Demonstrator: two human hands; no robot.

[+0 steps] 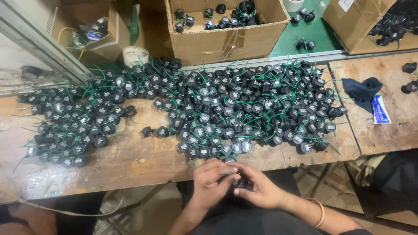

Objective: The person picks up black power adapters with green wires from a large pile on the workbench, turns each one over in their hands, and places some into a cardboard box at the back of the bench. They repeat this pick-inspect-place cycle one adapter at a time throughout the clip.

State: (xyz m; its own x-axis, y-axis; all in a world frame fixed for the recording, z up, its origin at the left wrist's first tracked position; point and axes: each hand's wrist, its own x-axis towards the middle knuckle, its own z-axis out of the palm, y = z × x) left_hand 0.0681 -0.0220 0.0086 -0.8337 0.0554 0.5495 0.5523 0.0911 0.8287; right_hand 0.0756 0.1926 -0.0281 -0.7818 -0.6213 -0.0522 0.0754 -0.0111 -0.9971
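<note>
Holding one black part (pixel 241 179) in both hands' closed grip, left hand (pixel 212 178), right hand (pixel 260 189); huge pile (pixel 244 109) unworked on bench (pixel 130 161).

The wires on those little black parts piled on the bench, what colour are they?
Green wires, clearest in the head view.

Small assembly workshop, worn wooden workbench (pixel 130 161), heaps of black wired parts (pixel 244 109), cardboard boxes (pixel 217 41) of more

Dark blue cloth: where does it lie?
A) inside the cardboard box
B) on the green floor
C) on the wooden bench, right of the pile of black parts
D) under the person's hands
C: the dark blue cloth lies on the wooden bench, just right of the pile of black parts, beside a small packet.
</note>
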